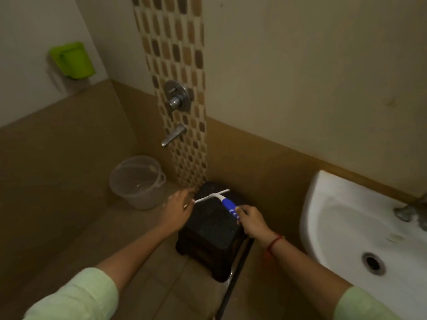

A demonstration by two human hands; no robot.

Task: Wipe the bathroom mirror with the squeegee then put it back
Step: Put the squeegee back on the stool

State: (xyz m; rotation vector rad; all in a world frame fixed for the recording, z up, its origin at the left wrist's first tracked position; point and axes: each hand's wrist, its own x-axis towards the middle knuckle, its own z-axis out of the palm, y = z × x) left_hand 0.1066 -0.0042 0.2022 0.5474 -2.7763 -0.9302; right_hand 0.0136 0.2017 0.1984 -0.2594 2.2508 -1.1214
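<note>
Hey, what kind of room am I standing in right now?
A bathroom, most likely a wet-room type. A white sink hangs on the wall at right, a shower valve and spout sit on a mosaic tile strip, and a plastic bucket stands on the floor below.

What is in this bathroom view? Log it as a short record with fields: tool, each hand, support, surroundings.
tool: squeegee, white blade, blue handle, over the black stool
right hand: grips the handle end
left hand: open, fingers at the blade's left tip
support: stool stands on the floor against the wall, below the tap
left of stool: clear plastic bucket
right: white washbasin
wall: shower mixer, green holder
mirror: not in view
</note>
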